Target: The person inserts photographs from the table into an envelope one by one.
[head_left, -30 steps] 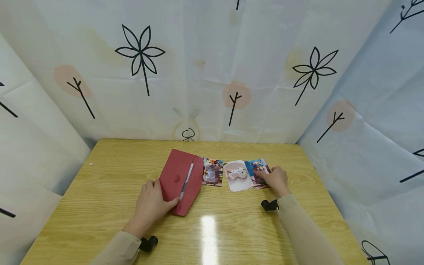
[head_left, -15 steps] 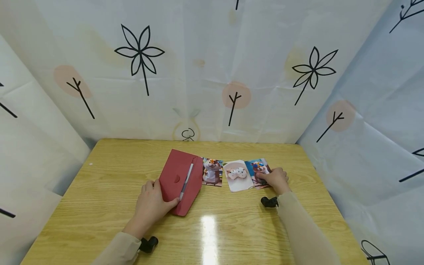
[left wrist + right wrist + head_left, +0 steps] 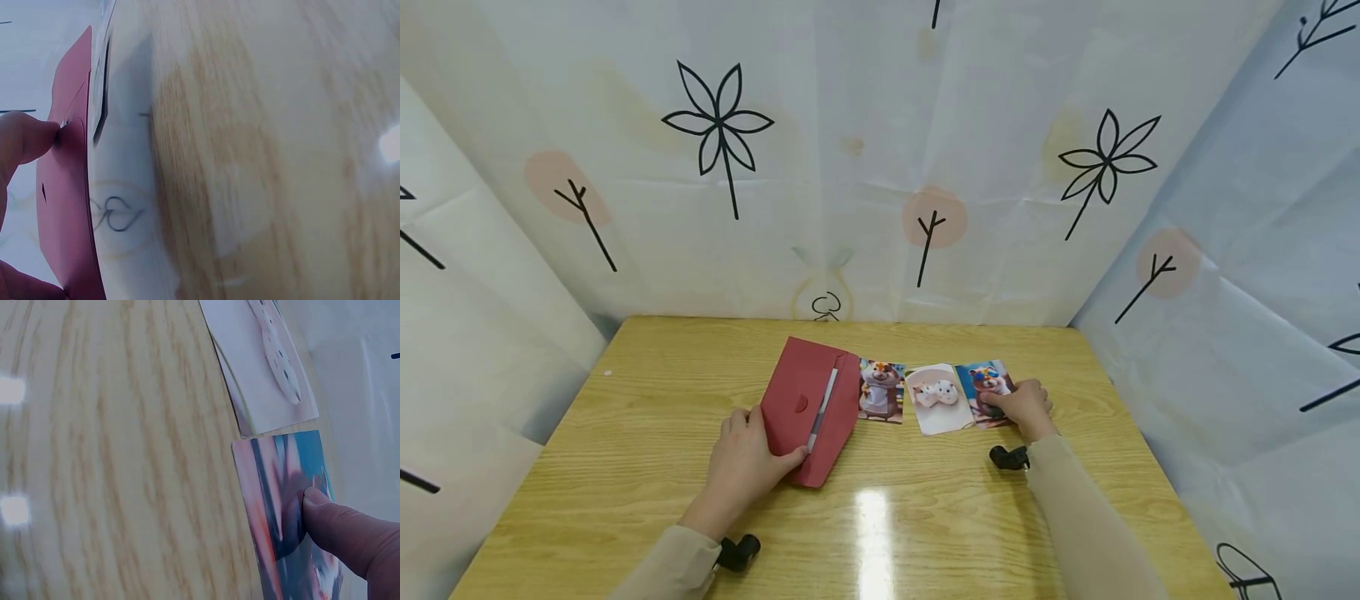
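My left hand (image 3: 748, 462) grips a red paper envelope (image 3: 797, 375) by its lower left part, thumb on the front beside a slot where a pale strip shows. In the left wrist view the envelope (image 3: 65, 212) stands edge-on above the wood. My right hand (image 3: 1028, 408) pinches a photo card (image 3: 981, 375) of a cartoon animal with blue glasses, the thumb (image 3: 337, 528) pressed on its face and the other fingers hidden. Left of that card lies a photo card with two white figures (image 3: 936, 396). A third photo card (image 3: 880, 392), an animal in a white apron, lies against the envelope's right edge.
All this is on a wooden table (image 3: 925, 517) with a bright reflection at the front. A white patterned cloth (image 3: 850, 167) hangs behind it and along both sides. A black wrist camera (image 3: 739, 552) sits by the left sleeve, another camera (image 3: 1009, 457) by the right.
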Available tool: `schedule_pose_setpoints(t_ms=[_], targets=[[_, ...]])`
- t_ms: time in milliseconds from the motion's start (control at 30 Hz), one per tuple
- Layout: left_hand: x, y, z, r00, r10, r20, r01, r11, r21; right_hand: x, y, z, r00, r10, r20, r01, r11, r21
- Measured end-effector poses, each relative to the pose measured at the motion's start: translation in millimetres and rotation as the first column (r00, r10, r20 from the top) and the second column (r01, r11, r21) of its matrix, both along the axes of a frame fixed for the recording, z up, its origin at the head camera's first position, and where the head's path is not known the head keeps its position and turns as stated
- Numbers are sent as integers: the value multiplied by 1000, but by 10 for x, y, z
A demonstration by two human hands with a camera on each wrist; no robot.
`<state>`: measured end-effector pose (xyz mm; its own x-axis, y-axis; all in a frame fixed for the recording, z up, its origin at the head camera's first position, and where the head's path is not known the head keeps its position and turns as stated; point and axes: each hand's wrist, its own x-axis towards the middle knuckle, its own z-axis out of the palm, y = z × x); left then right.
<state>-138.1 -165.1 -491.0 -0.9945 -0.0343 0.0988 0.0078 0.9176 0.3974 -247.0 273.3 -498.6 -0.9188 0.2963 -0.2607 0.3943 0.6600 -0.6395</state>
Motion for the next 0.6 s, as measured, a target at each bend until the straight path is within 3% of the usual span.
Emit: schedule_pose_setpoints(t_ms=[267,433,600], targets=[[-9,-2,-14,1000,-1,10,1,1000,-2,13,40,19,999,-42,-21,39,992,-120],[-15,-11,-11,1000,4,16,-4,1000,-1,32,66,27,997,-77,-1,74,950,-303],[-28,-22,-12,1000,11,18,-11,1000,-3,38,127,11,996,-85,1,80,935,-345]])
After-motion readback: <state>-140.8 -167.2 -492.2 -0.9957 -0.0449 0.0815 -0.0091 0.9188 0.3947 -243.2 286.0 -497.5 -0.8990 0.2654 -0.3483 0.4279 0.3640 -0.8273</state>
